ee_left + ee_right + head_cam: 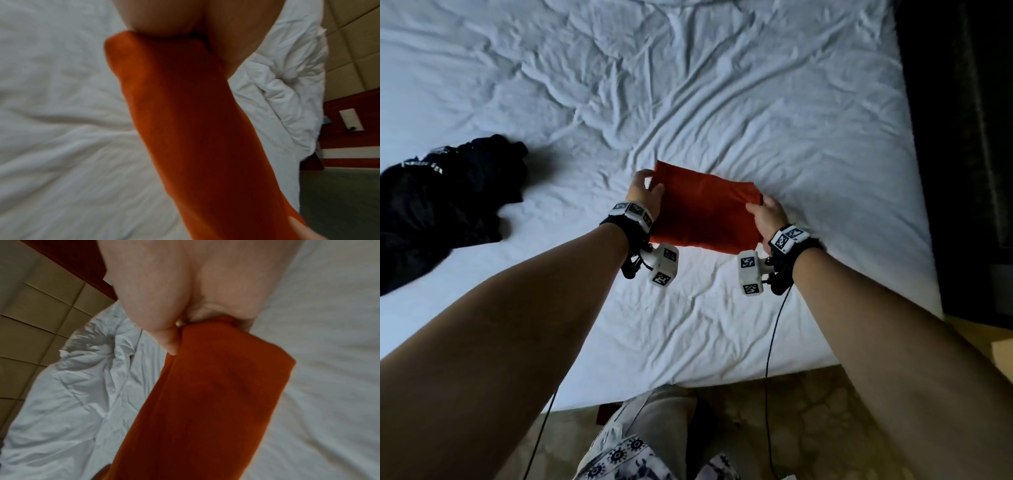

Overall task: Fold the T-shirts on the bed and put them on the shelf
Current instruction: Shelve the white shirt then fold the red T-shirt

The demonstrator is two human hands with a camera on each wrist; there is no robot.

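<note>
A folded red T-shirt (702, 209) is held just above the white bed (688, 102), a compact rectangle. My left hand (645, 190) grips its left edge, thumb on top, fingers hidden under the cloth. My right hand (765, 214) grips the right edge the same way. In the left wrist view the red T-shirt (185, 129) runs away from my palm. The right wrist view shows my thumb pinching the red T-shirt (216, 394). A crumpled black T-shirt (438, 202) with white print lies at the bed's left. No shelf is in view.
A bunched white duvet (72, 386) lies towards the padded headboard (30, 313). A dark surface (962, 137) runs along the bed's right side. The bed's near edge meets patterned floor (808, 428) where my legs stand. Cables hang from both wrists.
</note>
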